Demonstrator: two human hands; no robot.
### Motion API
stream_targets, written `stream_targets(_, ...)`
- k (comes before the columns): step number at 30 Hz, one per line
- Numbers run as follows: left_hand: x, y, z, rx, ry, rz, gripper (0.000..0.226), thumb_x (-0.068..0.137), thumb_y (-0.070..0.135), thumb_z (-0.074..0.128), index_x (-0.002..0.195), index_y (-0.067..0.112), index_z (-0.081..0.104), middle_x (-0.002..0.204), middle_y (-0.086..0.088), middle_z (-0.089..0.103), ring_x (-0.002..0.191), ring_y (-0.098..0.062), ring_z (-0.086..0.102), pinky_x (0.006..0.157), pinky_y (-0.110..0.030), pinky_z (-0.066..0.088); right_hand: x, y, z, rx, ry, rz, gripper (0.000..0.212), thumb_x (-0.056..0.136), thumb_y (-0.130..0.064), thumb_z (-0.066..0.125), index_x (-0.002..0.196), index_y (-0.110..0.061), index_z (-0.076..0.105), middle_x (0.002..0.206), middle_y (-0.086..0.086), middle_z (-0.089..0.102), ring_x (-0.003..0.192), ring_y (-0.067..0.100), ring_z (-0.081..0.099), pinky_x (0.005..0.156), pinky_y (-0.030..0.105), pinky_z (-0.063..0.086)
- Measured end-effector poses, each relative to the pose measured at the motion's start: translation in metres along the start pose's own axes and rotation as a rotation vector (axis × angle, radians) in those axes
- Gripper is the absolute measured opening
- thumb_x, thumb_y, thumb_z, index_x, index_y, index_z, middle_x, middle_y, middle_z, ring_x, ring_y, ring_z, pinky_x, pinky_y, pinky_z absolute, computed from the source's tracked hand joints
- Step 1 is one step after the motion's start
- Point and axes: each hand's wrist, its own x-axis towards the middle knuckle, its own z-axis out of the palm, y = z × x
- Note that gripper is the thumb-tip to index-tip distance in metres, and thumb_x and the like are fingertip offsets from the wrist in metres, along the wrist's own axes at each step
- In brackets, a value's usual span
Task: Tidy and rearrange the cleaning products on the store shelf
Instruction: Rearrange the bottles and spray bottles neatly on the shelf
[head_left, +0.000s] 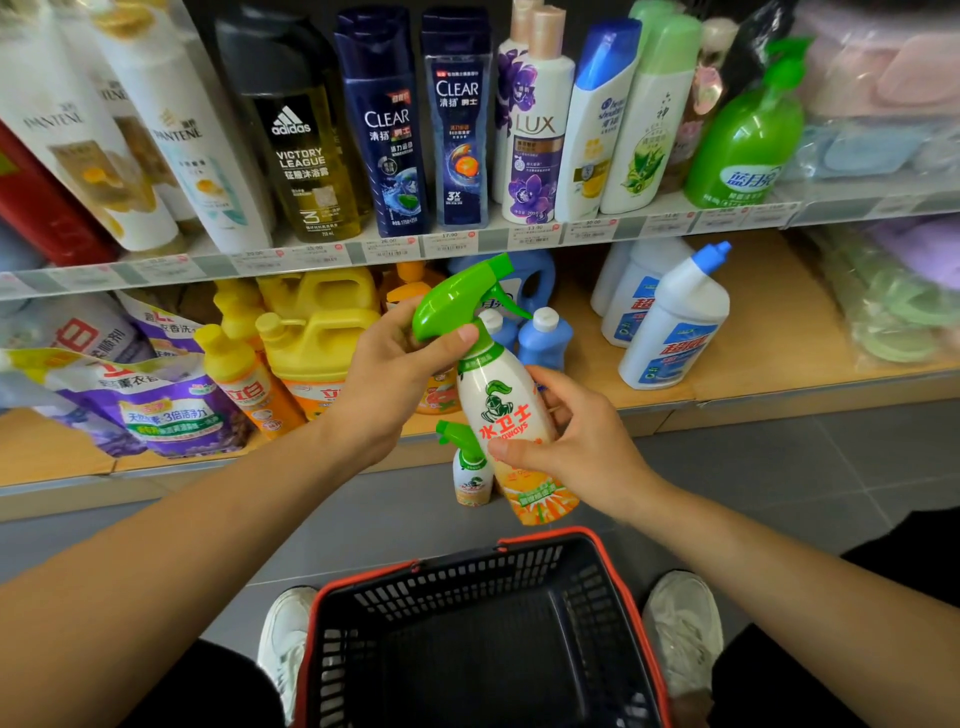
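While the sprayer (498, 400) is held tilted at frame centre, its green head is gripped by the left hand (384, 374) and its body by the right hand (582, 431) (a basket (467, 574) is seen below).

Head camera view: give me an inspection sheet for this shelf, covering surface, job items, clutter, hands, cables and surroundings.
Surface: wooden lower shelf, stocked with cleaners.
Job's things: spray bottle, green trigger, held tilted before the shelf; second spray bottle upright below it.
Clutter: purple pouches slumped at left; yellow jugs crowded beside them.
Hands: left hand grips the sprayer neck; right hand holds the bottle's body.
Cables: nothing seen.
Surroundings: shampoo bottles on the upper shelf; black basket on the floor between white shoes.
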Motion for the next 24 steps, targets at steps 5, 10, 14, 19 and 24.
stream_targets(5, 0.0002, 0.0008, -0.0016, -0.069, -0.129, -0.043, 0.039, 0.092, 0.012, 0.061, 0.131, 0.009, 0.056, 0.104, 0.0, 0.077, 0.097, -0.012, 0.072, 0.077, -0.022, 0.055, 0.0007, -0.0025, -0.0026, 0.283, -0.144, 0.116, 0.045, 0.074, -0.025, 0.083, 0.116, -0.032, 0.068, 0.112, 0.003, 0.074, 0.105, 0.022, 0.071, 0.086, 0.039, 0.059)
stream_targets(10, 0.0008, 0.0017, -0.0024, -0.173, -0.218, -0.128, 0.046, 0.092, 0.015, 0.058, 0.137, 0.008, 0.055, 0.119, -0.009, 0.072, 0.108, -0.021, 0.069, 0.089, -0.031, 0.057, 0.0017, -0.0017, -0.0025, 0.454, -0.291, 0.231, 0.048, 0.082, -0.025, 0.073, 0.128, -0.015, 0.062, 0.126, 0.011, 0.068, 0.12, 0.031, 0.063, 0.104, 0.051, 0.048)
stream_targets(14, 0.0015, 0.0037, -0.0036, -0.139, -0.152, -0.154, 0.034, 0.087, 0.016, 0.064, 0.12, 0.005, 0.065, 0.105, -0.003, 0.076, 0.095, -0.015, 0.072, 0.079, -0.027, 0.058, 0.0004, -0.0026, -0.0006, 0.522, -0.321, 0.261, 0.052, 0.084, -0.023, 0.069, 0.133, -0.01, 0.056, 0.13, 0.016, 0.065, 0.123, 0.035, 0.06, 0.109, 0.057, 0.042)
stream_targets(19, -0.0004, 0.0031, -0.0002, -0.127, 0.005, -0.09, 0.024, 0.087, 0.006, 0.07, 0.111, 0.005, 0.07, 0.091, -0.002, 0.079, 0.078, -0.012, 0.074, 0.063, -0.021, 0.056, 0.0001, -0.0051, 0.0061, 0.398, -0.184, 0.184, 0.059, 0.071, -0.019, 0.082, 0.123, -0.014, 0.057, 0.122, 0.009, 0.069, 0.113, 0.028, 0.067, 0.101, 0.056, 0.05)
stream_targets(24, -0.0013, 0.0025, 0.0026, -0.107, 0.053, -0.084, 0.016, 0.068, 0.02, 0.084, 0.084, 0.018, 0.079, 0.088, -0.003, 0.079, 0.077, -0.011, 0.074, 0.066, -0.021, 0.056, 0.0007, -0.0054, 0.0036, 0.323, -0.188, 0.148, 0.061, 0.064, -0.029, 0.089, 0.118, -0.019, 0.063, 0.114, 0.005, 0.074, 0.107, 0.024, 0.07, 0.094, 0.046, 0.056)
